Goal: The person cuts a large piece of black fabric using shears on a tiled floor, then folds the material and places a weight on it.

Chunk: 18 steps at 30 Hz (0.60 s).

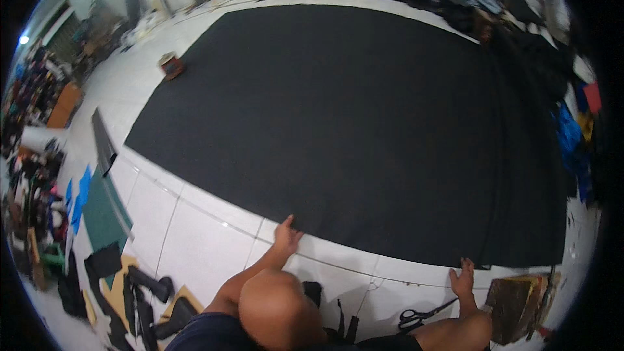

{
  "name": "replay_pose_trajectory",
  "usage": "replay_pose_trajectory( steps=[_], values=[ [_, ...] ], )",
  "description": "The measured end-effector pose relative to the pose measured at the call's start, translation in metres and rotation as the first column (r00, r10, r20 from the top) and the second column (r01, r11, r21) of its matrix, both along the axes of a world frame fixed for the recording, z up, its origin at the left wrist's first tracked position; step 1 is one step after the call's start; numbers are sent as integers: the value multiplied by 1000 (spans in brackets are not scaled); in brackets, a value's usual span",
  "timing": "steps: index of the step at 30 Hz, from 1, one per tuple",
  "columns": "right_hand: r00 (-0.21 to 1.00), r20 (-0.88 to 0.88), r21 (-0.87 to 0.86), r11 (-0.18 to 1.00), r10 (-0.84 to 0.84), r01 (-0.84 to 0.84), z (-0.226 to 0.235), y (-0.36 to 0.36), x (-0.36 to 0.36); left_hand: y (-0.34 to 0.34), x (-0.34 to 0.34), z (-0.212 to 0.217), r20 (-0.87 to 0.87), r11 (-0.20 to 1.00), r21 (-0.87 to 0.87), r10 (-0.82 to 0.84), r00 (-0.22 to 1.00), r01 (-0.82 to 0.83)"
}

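Observation:
A very large black sheet of fabric or matting (338, 130) lies spread over the white tiled floor. Its right side shows a long ridge, like a fold or overlapping layer. At the near edge, my left hand (286, 239) touches the sheet left of centre, thumb apart from the fingers. My right hand (463, 279) reaches the same edge near the right corner, fingers spread. Neither hand visibly grips the material. Black-handled scissors (416, 316) lie on the floor left of my right forearm. My bare knee hides part of the floor between my arms.
A round brown-and-tan object (171, 65) stands at the sheet's far left edge. Black scraps (153, 286) and a green sheet (107, 214) lie at left. A worn brown block or box (517, 309) sits by my right arm. Piled materials line the right side and back wall.

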State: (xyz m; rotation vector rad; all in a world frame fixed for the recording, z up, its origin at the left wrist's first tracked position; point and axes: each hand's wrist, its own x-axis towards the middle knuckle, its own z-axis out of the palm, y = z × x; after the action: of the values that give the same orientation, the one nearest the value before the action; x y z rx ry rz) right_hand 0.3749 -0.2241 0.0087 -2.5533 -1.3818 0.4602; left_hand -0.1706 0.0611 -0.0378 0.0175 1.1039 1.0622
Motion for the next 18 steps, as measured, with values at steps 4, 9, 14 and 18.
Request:
replay_pose_trajectory(
  steps=[4, 9, 14, 18],
  values=[
    [988, 100, 18, 993, 115, -118, 45, -7, -45, -17, 22, 35, -269, 989, -40, -145, 952, 140],
    [963, -266, -387, 910, 42, -147, 55, -65, -91, -16, 29, 29, -531, 978, -26, -188, 826, 205],
    [950, -228, -68, 969, 215, -236, 33, -110, -114, -20, 15, 25, -514, 966, -32, -236, 825, 256],
    [962, -56, 159, 953, 268, -256, 28, -101, -102, -16, 1, 27, -545, 920, -78, -361, 757, 383]
  ],
)
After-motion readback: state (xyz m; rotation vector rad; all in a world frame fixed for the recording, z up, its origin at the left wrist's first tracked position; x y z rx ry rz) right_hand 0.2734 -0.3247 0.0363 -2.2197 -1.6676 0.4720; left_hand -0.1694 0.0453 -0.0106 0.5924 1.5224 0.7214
